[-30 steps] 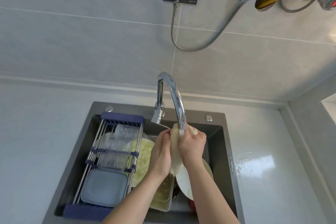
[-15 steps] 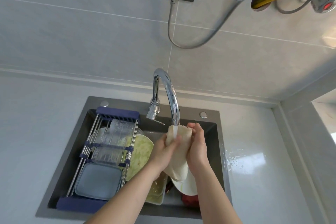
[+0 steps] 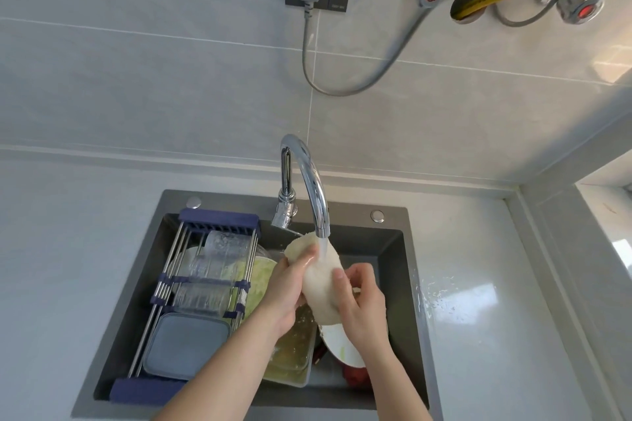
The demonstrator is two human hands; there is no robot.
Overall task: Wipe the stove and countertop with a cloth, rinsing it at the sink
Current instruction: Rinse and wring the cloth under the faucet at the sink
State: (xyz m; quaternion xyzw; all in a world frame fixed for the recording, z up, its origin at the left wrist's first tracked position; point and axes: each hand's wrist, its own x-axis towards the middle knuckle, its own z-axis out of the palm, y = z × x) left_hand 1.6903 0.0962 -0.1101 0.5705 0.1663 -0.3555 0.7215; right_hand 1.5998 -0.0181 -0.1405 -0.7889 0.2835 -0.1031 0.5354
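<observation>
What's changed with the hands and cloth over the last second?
The cloth was pressed upright between both palms; now it lies slanted, its top under the tap stream. The left hand has shifted to grip its upper end, and the right hand has dropped to hold the lower part. Water is still running; the rack and dishes in the sink are unchanged.

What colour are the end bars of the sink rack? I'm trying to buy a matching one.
Dark navy blue end bars, with silver metal rods; head view.
</observation>
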